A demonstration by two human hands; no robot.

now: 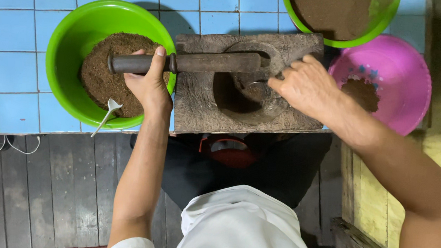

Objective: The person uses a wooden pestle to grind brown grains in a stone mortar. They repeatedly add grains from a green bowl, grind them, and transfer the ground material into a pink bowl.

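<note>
Left hand (149, 84): clenched round the near end of a dark wooden pestle (194, 63), lying level across the block.
Right hand (307, 86): fingers curled at the far rim of the hollow; grasp hidden, cannot tell.
Wooden mortar block (201, 106): on the blue-tiled bench (11, 44), between the bowls.
Green bowl (66, 49): left, brown powder, white spoon (107, 112).
Pink bowl (402, 75): right, little powder.
Second green bowl (381, 18): farthest, brown powder.

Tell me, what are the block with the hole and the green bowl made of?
The block looks like rough, unpainted wood: grey, grainy, worn edges. The green bowl looks like plastic: bright, smooth and a bit shiny. The left hand holds a dark pestle, probably wood too.
</note>
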